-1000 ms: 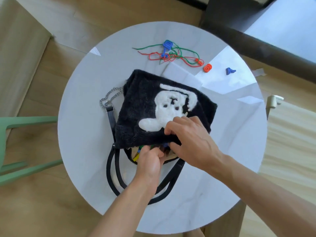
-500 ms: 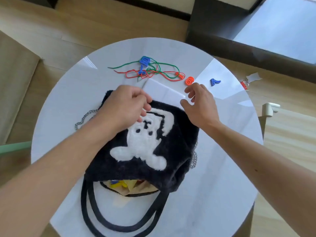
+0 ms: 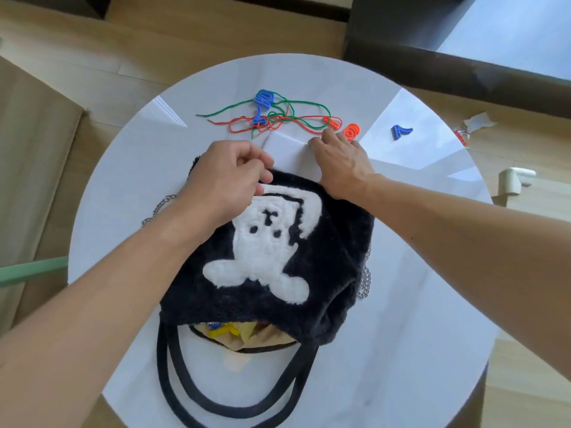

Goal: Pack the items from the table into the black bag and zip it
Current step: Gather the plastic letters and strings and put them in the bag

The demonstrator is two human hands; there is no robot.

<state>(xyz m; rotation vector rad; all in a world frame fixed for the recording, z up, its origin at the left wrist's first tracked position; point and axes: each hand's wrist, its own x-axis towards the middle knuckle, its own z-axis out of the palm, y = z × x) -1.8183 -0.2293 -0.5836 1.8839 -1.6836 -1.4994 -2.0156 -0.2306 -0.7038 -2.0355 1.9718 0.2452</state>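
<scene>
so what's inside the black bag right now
Through the unzipped mouth of the black bag, yellow pieces and a blue piece lie on tan lining. Everything deeper is covered by the furry front, so what else it holds can't be seen.

Round white glossy table [image 3: 401, 350]: black fluffy bag with white plush figure [image 3: 333, 261] is laid at centre, mouth toward the near edge, black strap handles [image 3: 173, 366] spread flat. Tangled green and red cords [image 3: 296, 118] are seen at the far side; orange plastic digit [image 3: 352, 132] and blue plastic shape [image 3: 400, 131] are set to their right.
</scene>
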